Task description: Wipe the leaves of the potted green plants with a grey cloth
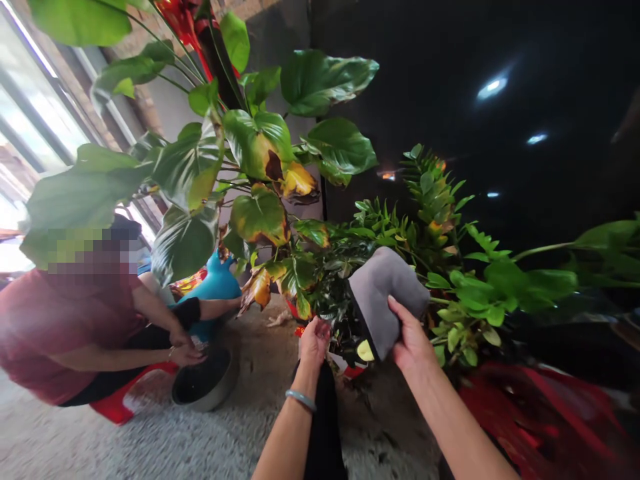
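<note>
My right hand (411,339) is closed on a grey cloth (383,293), which is folded over the dark leaves of a low potted plant (385,233). My left hand (314,341), with a pale bangle on its wrist, reaches under the same foliage with curled fingers; what it holds is hidden by leaves. A taller plant with big green and yellow-brown leaves (260,150) rises to the left of both hands.
At the left a person in a dark red top squats on a red stool, hands at a grey metal bowl (205,385). A blue watering can (217,283) stands behind it. A dark glossy wall fills the right. Red pot wrapping (530,413) lies lower right.
</note>
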### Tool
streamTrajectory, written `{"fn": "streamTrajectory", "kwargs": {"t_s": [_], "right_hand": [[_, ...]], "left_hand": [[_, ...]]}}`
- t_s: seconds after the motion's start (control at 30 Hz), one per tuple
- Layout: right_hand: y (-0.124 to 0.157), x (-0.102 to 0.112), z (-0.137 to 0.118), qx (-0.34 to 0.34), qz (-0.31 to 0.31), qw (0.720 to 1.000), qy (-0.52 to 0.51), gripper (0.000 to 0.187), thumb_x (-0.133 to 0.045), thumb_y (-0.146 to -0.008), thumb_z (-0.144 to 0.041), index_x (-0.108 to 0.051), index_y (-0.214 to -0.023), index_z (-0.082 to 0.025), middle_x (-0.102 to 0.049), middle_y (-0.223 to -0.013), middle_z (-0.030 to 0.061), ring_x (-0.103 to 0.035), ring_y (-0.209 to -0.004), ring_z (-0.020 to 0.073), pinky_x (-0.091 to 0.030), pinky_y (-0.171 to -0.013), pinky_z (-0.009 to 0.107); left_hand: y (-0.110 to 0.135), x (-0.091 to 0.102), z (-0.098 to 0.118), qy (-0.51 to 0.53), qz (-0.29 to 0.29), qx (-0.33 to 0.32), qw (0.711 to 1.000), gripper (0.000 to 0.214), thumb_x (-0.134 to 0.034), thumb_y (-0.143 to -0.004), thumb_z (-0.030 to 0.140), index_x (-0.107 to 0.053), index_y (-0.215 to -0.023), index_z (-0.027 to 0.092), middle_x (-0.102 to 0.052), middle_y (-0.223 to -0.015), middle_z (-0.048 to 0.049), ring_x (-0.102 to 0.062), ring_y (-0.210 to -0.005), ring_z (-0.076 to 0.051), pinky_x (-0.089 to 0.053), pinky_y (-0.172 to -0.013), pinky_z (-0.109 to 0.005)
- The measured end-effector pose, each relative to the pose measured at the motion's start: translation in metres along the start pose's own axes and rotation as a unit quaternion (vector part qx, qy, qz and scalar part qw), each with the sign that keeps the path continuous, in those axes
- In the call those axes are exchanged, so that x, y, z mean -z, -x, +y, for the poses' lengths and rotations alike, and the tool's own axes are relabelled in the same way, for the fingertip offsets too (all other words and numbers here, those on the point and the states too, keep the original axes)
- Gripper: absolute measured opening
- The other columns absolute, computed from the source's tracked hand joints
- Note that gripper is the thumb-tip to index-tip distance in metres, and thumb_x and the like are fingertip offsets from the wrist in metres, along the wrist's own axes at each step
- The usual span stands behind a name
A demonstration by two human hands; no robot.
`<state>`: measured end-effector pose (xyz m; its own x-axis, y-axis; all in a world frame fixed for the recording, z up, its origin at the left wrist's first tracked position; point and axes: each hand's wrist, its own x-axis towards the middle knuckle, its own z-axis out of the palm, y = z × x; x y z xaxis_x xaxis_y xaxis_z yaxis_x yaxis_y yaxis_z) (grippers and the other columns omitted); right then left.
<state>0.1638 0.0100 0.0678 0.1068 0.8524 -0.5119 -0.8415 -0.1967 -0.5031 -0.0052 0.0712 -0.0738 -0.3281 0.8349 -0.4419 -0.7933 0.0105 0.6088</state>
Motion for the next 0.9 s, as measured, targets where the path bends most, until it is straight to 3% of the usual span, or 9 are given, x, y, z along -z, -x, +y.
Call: {"fn": "streamTrajectory", "kwargs": {"t_s": [0.17, 0.23, 0.3, 0.43, 0.5, 0.57, 0.67, 0.77, 0.9], "right_hand": [[0.006, 0.033, 0.031, -0.084, 0.040, 0.993, 0.072, 0.016, -0.077, -0.053, -0.018, -0.068, -0.067, -0.019, -0.074, -0.062, 0.0060, -0.073, -0.082, 0.0294, -0.060, -0.072, 0.038], [0.017, 0.043, 0.038, -0.106, 0.014, 0.989, 0.101, 0.019, -0.080, -0.052, -0.022, -0.069, -0.067, -0.017, -0.074, -0.063, 0.0084, -0.073, -0.077, 0.0301, -0.059, -0.070, 0.038], [0.025, 0.036, 0.035, -0.095, -0.034, 0.988, 0.119, 0.024, -0.081, -0.050, -0.026, -0.070, -0.067, -0.014, -0.074, -0.064, 0.0098, -0.072, -0.072, 0.0294, -0.059, -0.069, 0.037], [0.013, -0.013, 0.020, 0.028, -0.140, 0.985, 0.095, 0.036, -0.083, -0.046, -0.026, -0.072, -0.077, -0.014, -0.076, -0.071, 0.0069, -0.071, -0.073, 0.0266, -0.056, -0.071, 0.036], [-0.002, -0.031, 0.021, 0.080, -0.133, 0.982, 0.103, 0.035, -0.081, -0.043, -0.023, -0.072, -0.076, -0.016, -0.075, -0.070, 0.0045, -0.070, -0.074, 0.0261, -0.055, -0.070, 0.035], [-0.013, -0.029, 0.030, 0.103, -0.077, 0.980, 0.151, 0.028, -0.079, -0.042, -0.021, -0.071, -0.069, -0.016, -0.073, -0.064, 0.0035, -0.069, -0.072, 0.0265, -0.054, -0.067, 0.035], [-0.013, -0.002, 0.047, 0.113, -0.022, 0.962, 0.248, 0.023, -0.078, -0.041, -0.022, -0.069, -0.063, -0.018, -0.072, -0.061, 0.0045, -0.068, -0.071, 0.0282, -0.053, -0.067, 0.035], [0.000, 0.016, 0.051, 0.142, -0.068, 0.941, 0.301, 0.029, -0.079, -0.044, -0.029, -0.071, -0.070, -0.017, -0.074, -0.068, 0.0061, -0.069, -0.075, 0.0298, -0.053, -0.069, 0.036], [0.002, -0.015, 0.038, 0.316, -0.133, 0.889, 0.304, 0.037, -0.077, -0.052, -0.037, -0.071, -0.084, -0.019, -0.076, -0.087, 0.0070, -0.069, -0.085, 0.0282, -0.052, -0.080, 0.037]], "left_hand": [[-0.002, 0.005, 0.014, 0.030, -0.004, -0.019, 0.999, 0.007, -0.063, -0.073, 0.013, -0.059, -0.074, 0.018, -0.064, -0.063, 0.0025, -0.059, -0.052, -0.011, -0.050, -0.056, -0.023], [-0.003, 0.004, 0.018, 0.037, -0.029, -0.018, 0.999, 0.003, -0.063, -0.075, 0.017, -0.061, -0.074, 0.019, -0.065, -0.063, 0.0025, -0.060, -0.054, -0.012, -0.051, -0.059, -0.025], [-0.002, 0.003, 0.019, 0.037, -0.061, -0.007, 0.997, 0.003, -0.064, -0.075, 0.021, -0.064, -0.076, 0.018, -0.067, -0.066, 0.0006, -0.063, -0.060, -0.014, -0.053, -0.066, -0.028], [0.000, 0.000, 0.015, 0.027, -0.104, 0.013, 0.994, 0.009, -0.064, -0.075, 0.020, -0.069, -0.080, 0.015, -0.072, -0.076, -0.0046, -0.067, -0.075, -0.019, -0.052, -0.080, -0.032], [0.000, 0.001, 0.014, 0.025, -0.128, 0.016, 0.991, 0.010, -0.064, -0.074, 0.019, -0.070, -0.081, 0.016, -0.073, -0.079, -0.0043, -0.067, -0.078, -0.019, -0.051, -0.083, -0.032], [-0.001, 0.002, 0.014, 0.020, -0.153, 0.023, 0.988, 0.012, -0.066, -0.072, 0.021, -0.070, -0.081, 0.016, -0.073, -0.078, -0.0037, -0.068, -0.080, -0.020, -0.050, -0.085, -0.033], [-0.003, 0.003, 0.015, 0.013, -0.169, 0.029, 0.985, 0.015, -0.068, -0.070, 0.023, -0.071, -0.083, 0.016, -0.074, -0.079, -0.0043, -0.067, -0.088, -0.024, -0.048, -0.089, -0.034], [0.000, 0.004, 0.016, 0.010, -0.164, 0.022, 0.986, 0.013, -0.065, -0.073, 0.023, -0.071, -0.083, 0.016, -0.074, -0.080, -0.0049, -0.066, -0.094, -0.025, -0.047, -0.092, -0.034], [0.008, 0.003, 0.016, 0.011, -0.163, 0.014, 0.986, 0.012, -0.062, -0.077, 0.022, -0.071, -0.082, 0.016, -0.074, -0.079, -0.0047, -0.066, -0.088, -0.022, -0.049, -0.084, -0.032]]}}
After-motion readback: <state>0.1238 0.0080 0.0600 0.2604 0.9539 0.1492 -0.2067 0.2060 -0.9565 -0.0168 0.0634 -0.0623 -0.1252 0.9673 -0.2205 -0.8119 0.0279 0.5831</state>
